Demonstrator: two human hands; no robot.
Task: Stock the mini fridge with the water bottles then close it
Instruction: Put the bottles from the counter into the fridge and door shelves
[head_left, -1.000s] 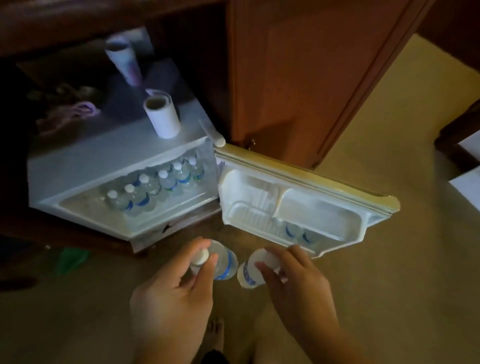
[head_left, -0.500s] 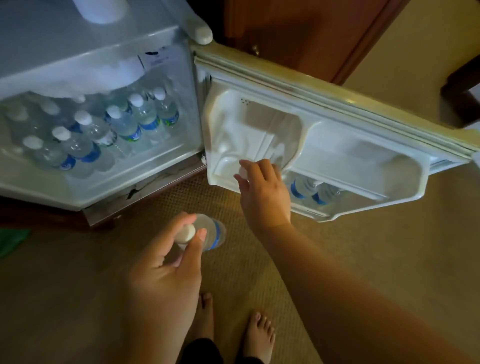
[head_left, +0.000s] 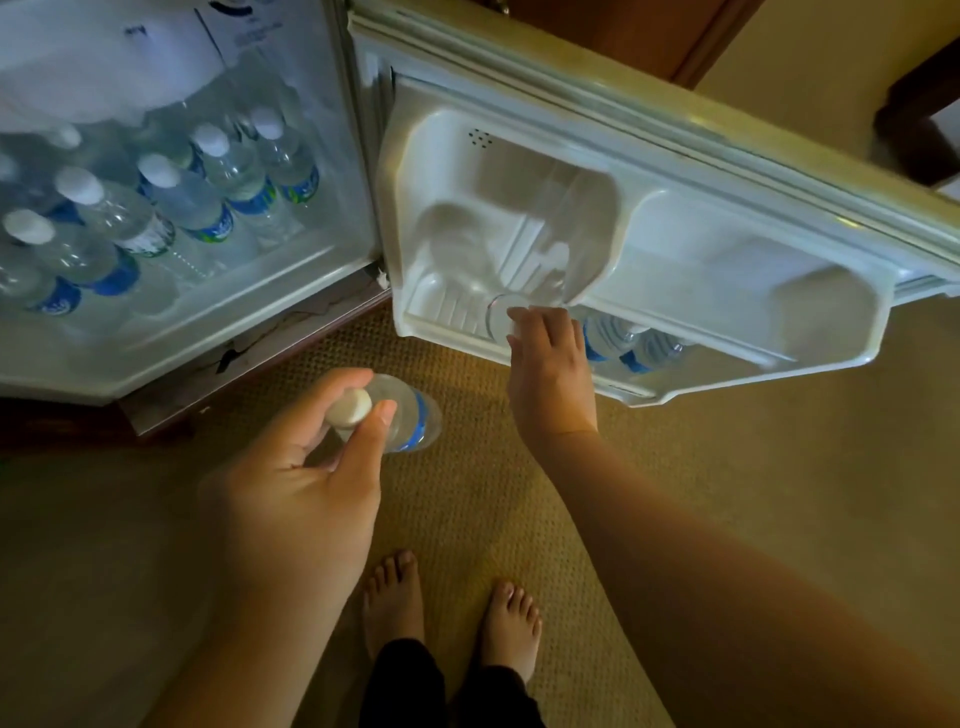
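Note:
The white mini fridge stands open at the left, with several clear, white-capped water bottles upright inside. Its door swings out to the right. My right hand grips the top of a water bottle standing in the door's bottom shelf; most of that bottle is hidden by my fingers. Two more bottles sit in the same shelf just to its right. My left hand holds another water bottle by its white cap above the carpet, in front of the fridge.
My bare feet stand on tan carpet below the hands. A brown wooden cabinet rises behind the door. Dark furniture sits at the far right edge.
The view has closed in on the fridge. My right hand carried its bottle from the floor area up into the door's bottom shelf. My left hand keeps its bottle.

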